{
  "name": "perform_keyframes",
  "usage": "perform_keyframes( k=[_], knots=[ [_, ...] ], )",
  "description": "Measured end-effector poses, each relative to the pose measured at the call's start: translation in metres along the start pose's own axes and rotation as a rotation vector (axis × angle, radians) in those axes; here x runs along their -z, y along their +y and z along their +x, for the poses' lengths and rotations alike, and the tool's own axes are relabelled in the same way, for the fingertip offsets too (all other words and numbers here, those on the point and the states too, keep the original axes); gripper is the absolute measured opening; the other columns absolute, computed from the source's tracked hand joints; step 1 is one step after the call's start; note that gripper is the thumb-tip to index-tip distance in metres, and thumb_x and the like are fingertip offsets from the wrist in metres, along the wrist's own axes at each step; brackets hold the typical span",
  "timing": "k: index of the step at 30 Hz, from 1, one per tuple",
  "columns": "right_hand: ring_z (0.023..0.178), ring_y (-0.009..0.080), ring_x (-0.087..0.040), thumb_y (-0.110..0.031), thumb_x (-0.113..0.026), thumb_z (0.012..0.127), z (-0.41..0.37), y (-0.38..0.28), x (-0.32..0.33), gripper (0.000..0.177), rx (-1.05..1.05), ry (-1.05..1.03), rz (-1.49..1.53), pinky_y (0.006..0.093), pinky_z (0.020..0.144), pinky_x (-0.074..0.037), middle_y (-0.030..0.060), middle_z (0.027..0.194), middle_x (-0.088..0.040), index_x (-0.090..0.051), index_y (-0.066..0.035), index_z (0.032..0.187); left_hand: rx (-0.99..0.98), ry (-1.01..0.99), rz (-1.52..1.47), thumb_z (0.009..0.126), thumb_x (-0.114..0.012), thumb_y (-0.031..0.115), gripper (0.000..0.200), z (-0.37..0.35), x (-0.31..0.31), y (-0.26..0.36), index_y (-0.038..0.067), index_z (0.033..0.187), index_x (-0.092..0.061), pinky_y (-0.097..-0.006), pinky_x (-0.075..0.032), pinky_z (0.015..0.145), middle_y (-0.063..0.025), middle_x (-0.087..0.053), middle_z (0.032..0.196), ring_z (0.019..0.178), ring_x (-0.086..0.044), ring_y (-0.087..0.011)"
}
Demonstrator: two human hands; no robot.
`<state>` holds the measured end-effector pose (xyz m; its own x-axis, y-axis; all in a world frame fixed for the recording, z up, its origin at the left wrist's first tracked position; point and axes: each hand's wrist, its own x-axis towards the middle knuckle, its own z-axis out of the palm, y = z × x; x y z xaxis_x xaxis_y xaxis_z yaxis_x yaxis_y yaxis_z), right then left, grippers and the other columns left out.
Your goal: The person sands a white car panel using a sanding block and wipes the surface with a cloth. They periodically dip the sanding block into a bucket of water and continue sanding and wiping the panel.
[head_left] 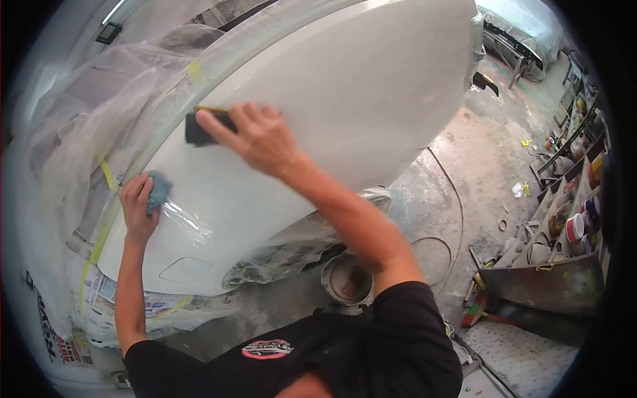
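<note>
A large pale car body panel (318,86) fills the middle of the head view, with a small rounded flap outline near its lower end. My right hand (259,136) is closed on a dark block (199,129) with a yellowish top edge, which lies against the panel near its upper left edge. Lower left, my left hand (140,205) holds a crumpled blue-green cloth (158,192) on the panel. Shiny streaks of reflected light show just right of the cloth.
Plastic sheeting (86,126) with yellow-green tape and newspaper borders the panel's left side. Below the panel stands a round bucket (346,280). A hose (453,192) curls over the floor. Cans and tools crowd shelves (577,219) at the right, near a dark loose panel (544,288).
</note>
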<state>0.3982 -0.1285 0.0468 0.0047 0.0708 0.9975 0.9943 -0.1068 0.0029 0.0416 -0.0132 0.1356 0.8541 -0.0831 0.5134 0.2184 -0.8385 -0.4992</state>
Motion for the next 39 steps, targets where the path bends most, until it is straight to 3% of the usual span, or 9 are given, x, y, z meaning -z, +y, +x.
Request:
perform_keyframes(
  k=[2, 6, 7, 10, 14, 15, 23, 33, 39],
  knots=[
    [0.081, 0.0190, -0.062, -0.014, -0.063, 0.089, 0.003, 0.065, 0.008, 0.062, 0.001, -0.080, -0.105, 0.0354, 0.066, -0.053, 0.0006, 0.094, -0.063, -0.057, -0.027, 0.150, 0.020, 0.012, 0.008, 0.068, -0.073, -0.006, 0.070, -0.001, -0.004, -0.002, 0.002, 0.136, -0.060, -0.0492, -0.044, 0.110, -0.0157, -0.059, 0.141, 0.128, -0.055, -0.0378],
    [0.099, 0.0346, -0.067, -0.039, -0.077, 0.091, 0.015, 0.204, 0.027, 0.071, -0.545, -0.084, -0.136, 0.0473, 0.078, -0.057, 0.0150, 0.105, -0.065, -0.049, -0.019, 0.154, 0.018, 0.023, 0.039, 0.072, -0.073, -0.003, 0.067, 0.002, -0.003, 0.000, 0.001, 0.137, -0.060, -0.0493, -0.044, 0.110, -0.0168, -0.061, 0.140, 0.126, -0.057, -0.0389],
    [0.099, 0.0325, -0.065, -0.024, -0.075, 0.094, 0.020, 0.199, 0.030, 0.079, -0.562, -0.160, -0.161, 0.0452, 0.085, -0.057, 0.0190, 0.117, -0.063, -0.036, -0.012, 0.162, 0.009, 0.021, 0.050, 0.074, -0.073, 0.000, 0.066, 0.002, -0.003, -0.002, 0.001, 0.138, -0.059, -0.0494, -0.043, 0.110, -0.0169, -0.061, 0.140, 0.126, -0.057, -0.0391],
    [0.101, 0.0364, -0.066, -0.040, -0.077, 0.092, 0.013, 0.206, 0.021, 0.074, -0.536, -0.072, -0.159, 0.0491, 0.082, -0.057, 0.0162, 0.109, -0.065, -0.045, -0.021, 0.156, 0.007, 0.022, 0.033, 0.080, -0.076, 0.012, 0.063, 0.006, 0.000, 0.002, 0.001, 0.139, -0.059, -0.0493, -0.042, 0.110, -0.0168, -0.061, 0.141, 0.126, -0.057, -0.0393],
    [0.109, 0.0397, -0.062, -0.039, -0.080, 0.088, 0.003, 0.207, 0.027, 0.081, -0.555, -0.107, -0.105, 0.0523, 0.092, -0.052, 0.0168, 0.115, -0.062, -0.042, -0.021, 0.157, 0.034, 0.033, -0.001, 0.091, -0.073, 0.026, 0.058, 0.011, 0.003, 0.009, 0.001, 0.141, -0.059, -0.0501, -0.039, 0.111, -0.0178, -0.059, 0.142, 0.129, -0.055, -0.0393],
    [0.110, 0.0403, -0.061, -0.039, -0.080, 0.089, -0.004, 0.208, 0.029, 0.082, -0.554, -0.092, -0.086, 0.0524, 0.092, -0.052, 0.0172, 0.115, -0.062, -0.040, -0.020, 0.158, 0.072, 0.080, 0.003, 0.083, -0.080, 0.025, 0.064, 0.013, -0.001, 0.013, 0.003, 0.140, -0.060, -0.0473, -0.041, 0.107, -0.0146, -0.062, 0.140, 0.129, -0.055, -0.0359],
    [0.110, 0.0456, -0.059, -0.037, -0.074, 0.094, -0.012, 0.205, 0.028, 0.085, -0.533, -0.107, -0.168, 0.0535, 0.093, -0.050, 0.0261, 0.119, -0.057, -0.029, -0.010, 0.161, 0.417, 0.352, 0.115, 0.085, -0.079, 0.011, 0.054, 0.050, -0.048, 0.057, 0.011, 0.137, -0.066, -0.0415, -0.041, 0.100, -0.0064, -0.067, 0.130, 0.117, -0.059, -0.0262],
    [0.105, 0.0452, -0.059, -0.031, -0.076, 0.094, -0.020, 0.213, 0.027, 0.088, -0.378, -0.097, -0.129, 0.0543, 0.088, -0.050, 0.0269, 0.115, -0.057, -0.026, -0.004, 0.161, 0.520, 0.547, 0.079, 0.080, -0.083, 0.019, 0.053, 0.251, -0.154, 0.147, 0.021, 0.131, -0.069, -0.0464, -0.042, 0.098, 0.0003, -0.067, 0.121, 0.113, -0.058, -0.0262],
    [0.101, 0.0407, -0.060, -0.032, -0.080, 0.089, -0.020, 0.238, 0.044, 0.086, -0.223, -0.272, -0.087, 0.0516, 0.082, -0.050, 0.0207, 0.114, -0.058, -0.035, -0.013, 0.161, 0.602, 0.693, 0.081, 0.078, -0.082, 0.024, 0.053, 0.368, -0.213, 0.220, 0.021, 0.129, -0.067, -0.0465, -0.041, 0.103, -0.0002, -0.066, 0.126, 0.115, -0.058, -0.0244]
  ],
)
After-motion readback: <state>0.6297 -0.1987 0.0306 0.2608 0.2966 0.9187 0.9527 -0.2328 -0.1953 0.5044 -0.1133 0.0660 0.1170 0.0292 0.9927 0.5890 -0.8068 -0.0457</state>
